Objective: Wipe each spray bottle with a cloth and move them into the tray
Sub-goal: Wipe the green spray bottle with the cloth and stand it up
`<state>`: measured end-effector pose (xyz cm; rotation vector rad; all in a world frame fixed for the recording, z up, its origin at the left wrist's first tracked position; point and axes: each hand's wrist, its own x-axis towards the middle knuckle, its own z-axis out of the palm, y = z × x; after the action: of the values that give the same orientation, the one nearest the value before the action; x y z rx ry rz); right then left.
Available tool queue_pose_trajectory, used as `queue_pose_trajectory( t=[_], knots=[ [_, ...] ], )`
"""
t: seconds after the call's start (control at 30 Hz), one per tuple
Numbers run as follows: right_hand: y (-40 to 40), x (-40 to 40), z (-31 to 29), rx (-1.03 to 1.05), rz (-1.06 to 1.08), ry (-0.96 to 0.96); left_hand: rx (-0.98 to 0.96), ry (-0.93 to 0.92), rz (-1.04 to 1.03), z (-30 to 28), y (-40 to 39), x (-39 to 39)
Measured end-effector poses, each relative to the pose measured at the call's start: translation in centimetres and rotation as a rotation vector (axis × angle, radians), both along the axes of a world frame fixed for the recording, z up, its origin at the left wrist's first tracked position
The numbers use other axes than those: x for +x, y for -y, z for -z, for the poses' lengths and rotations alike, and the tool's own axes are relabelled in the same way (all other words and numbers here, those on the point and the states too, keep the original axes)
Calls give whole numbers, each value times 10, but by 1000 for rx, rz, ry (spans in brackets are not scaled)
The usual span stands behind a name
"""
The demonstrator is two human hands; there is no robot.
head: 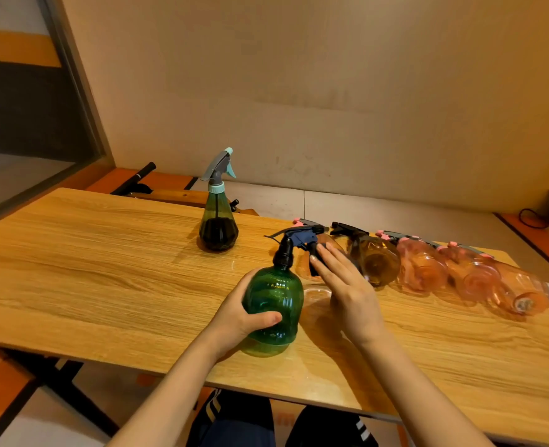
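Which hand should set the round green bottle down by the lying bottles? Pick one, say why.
Left, probably. The left hand already grips the round green bottle; the right hand lies flat and open beside it, holding nothing.

Glossy ribbed green plastic bottle (271,301) in the left hand (237,317). Beneath it, a matt wood-grain table (105,269). Beyond the right hand (344,285), shiny translucent pink plastic bottles (428,269).

Warm, dim indoor light, soft shadows on the table (105,269) (wide-angle bending at edges), slight blur.
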<state>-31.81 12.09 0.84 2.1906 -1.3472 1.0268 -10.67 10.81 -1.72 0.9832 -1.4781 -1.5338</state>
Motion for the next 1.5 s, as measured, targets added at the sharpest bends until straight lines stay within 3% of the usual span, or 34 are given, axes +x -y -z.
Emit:
queue_pose_trajectory(
  t=[0.3, 0.57, 0.7, 0.9, 1.1, 1.3, 1.5],
  knots=[
    [0, 5, -33, -167, 50, 139, -23, 29, 15, 4, -2, 2],
    [-2, 12, -1, 20, 30, 110, -18, 17, -7, 1, -3, 0],
    [-6, 18, -25, -98, -8, 151, -37, 60, 26, -6, -1, -2],
    [0, 27, -22, 5, -143, -112, -42, 96, 13, -7, 0, -6],
    [-6, 6, -10, -5, -71, 13, -54, 117, 14, -10, 0, -6],
    [-6, 27, -24, 77, -138, -149, -71, 160, -37, -11, -6, -14],
    [-9, 7, -14, 19, -63, -28, -96, 154, -73, -12, -9, -15]
  ],
)
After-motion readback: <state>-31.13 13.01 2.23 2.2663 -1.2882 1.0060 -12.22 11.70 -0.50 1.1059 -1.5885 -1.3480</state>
